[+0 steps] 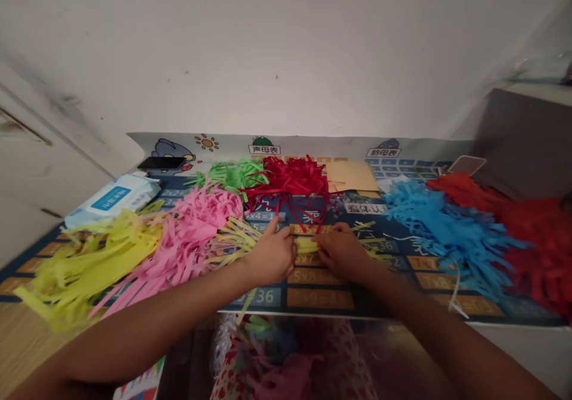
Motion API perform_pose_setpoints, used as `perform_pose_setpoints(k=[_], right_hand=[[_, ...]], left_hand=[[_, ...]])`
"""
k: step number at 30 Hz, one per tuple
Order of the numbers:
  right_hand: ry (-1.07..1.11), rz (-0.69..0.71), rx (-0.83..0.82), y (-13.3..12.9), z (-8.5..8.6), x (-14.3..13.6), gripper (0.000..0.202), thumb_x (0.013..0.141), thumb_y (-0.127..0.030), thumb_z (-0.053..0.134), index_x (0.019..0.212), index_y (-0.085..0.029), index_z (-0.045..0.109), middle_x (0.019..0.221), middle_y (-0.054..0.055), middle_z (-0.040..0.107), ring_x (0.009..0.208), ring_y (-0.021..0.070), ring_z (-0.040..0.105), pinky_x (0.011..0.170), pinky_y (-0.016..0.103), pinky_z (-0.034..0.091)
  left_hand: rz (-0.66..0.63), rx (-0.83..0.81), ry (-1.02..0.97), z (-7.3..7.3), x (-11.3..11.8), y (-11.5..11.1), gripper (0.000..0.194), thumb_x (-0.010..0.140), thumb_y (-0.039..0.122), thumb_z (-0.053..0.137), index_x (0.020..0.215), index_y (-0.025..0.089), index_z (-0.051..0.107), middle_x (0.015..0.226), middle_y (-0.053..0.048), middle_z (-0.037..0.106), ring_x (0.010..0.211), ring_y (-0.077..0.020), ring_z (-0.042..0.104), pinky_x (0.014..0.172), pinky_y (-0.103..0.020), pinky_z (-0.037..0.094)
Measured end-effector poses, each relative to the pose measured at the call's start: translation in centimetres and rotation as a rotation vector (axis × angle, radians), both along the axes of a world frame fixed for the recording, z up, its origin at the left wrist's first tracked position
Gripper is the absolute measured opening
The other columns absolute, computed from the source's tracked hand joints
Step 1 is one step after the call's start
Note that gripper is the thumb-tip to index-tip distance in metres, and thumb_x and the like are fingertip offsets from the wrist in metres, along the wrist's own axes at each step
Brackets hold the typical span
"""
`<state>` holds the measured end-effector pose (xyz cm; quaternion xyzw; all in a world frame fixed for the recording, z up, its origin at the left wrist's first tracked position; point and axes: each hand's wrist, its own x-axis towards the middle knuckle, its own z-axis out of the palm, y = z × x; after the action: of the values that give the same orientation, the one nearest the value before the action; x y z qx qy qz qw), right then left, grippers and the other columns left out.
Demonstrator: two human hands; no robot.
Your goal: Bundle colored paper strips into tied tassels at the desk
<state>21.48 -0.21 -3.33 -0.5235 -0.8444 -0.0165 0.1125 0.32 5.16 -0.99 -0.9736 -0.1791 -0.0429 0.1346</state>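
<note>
A bunch of pale yellow fringed paper (305,245) lies across the printed mat (319,298) in front of me. My left hand (272,251) is closed around its left part, with cut strips fanning out past the wrist. On the other side, my right hand (342,252) pinches the same paper, and a few strip ends show beyond it. A short band of the paper is visible between the two hands; the fingertips are partly hidden. Just behind the hands sits a dark red fringed paper bunch (295,179).
Pink (201,215), yellow (107,245) and green fringed bunches (232,173) lie left, near a wipes pack (114,197) and a phone (161,163). Blue (447,227) and red bunches (536,239) lie right. Orange-tan paper (353,176) rests behind. More coloured paper (286,364) covers my lap.
</note>
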Motion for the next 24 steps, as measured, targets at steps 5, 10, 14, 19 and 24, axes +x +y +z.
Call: perform_pose_setpoints(k=[5,10,14,19,24], right_hand=[[0.107,-0.007,0.035,-0.2,0.0,-1.6,0.035,0.08,-0.018,0.058,0.114,-0.014,0.061,0.11,0.015,0.067,0.103,0.0264,0.055,0.092,0.04,0.027],[0.158,-0.023,-0.022,0.1,-1.5,-0.7,0.014,0.09,-0.024,0.059,0.085,-0.021,0.071,0.091,0.005,0.071,0.089,0.0203,0.057,0.082,0.036,0.027],[0.293,-0.105,-0.103,0.9,-1.8,1.0,0.018,0.09,-0.029,0.062,0.076,-0.024,0.072,0.088,0.0,0.072,0.087,0.017,0.059,0.075,0.032,0.025],[0.336,-0.269,-0.141,2.2,-1.5,0.4,0.038,0.09,-0.033,0.061,0.055,-0.017,0.059,0.066,-0.002,0.066,0.071,0.0137,0.057,0.068,0.029,0.022],[0.33,-0.322,-0.123,2.4,-1.8,-0.4,0.024,0.082,-0.026,0.065,0.061,-0.017,0.059,0.071,-0.001,0.065,0.073,0.0147,0.055,0.066,0.029,0.021]], left_hand=[[0.076,0.069,-0.092,-1.5,-0.6,0.3,0.015,0.087,0.019,0.057,0.075,0.016,0.065,0.072,-0.006,0.064,0.085,-0.0245,0.054,0.099,-0.057,0.027],[0.022,-0.042,-0.191,-2.2,-3.7,1.4,0.015,0.092,0.016,0.053,0.087,0.02,0.067,0.084,-0.002,0.07,0.092,-0.0206,0.058,0.101,-0.049,0.026],[0.119,-0.263,-0.286,-1.7,-5.0,2.4,0.013,0.092,0.031,0.057,0.091,0.026,0.069,0.091,0.0,0.072,0.095,-0.0212,0.059,0.095,-0.047,0.027],[0.264,-0.335,-0.359,-1.7,-3.6,2.7,0.027,0.093,0.036,0.052,0.077,0.023,0.07,0.08,0.0,0.071,0.088,-0.0207,0.058,0.094,-0.047,0.025],[0.34,-0.448,-0.372,-2.0,-2.9,3.2,0.032,0.091,0.032,0.053,0.063,0.02,0.064,0.073,0.001,0.067,0.083,-0.0197,0.057,0.085,-0.042,0.029]])
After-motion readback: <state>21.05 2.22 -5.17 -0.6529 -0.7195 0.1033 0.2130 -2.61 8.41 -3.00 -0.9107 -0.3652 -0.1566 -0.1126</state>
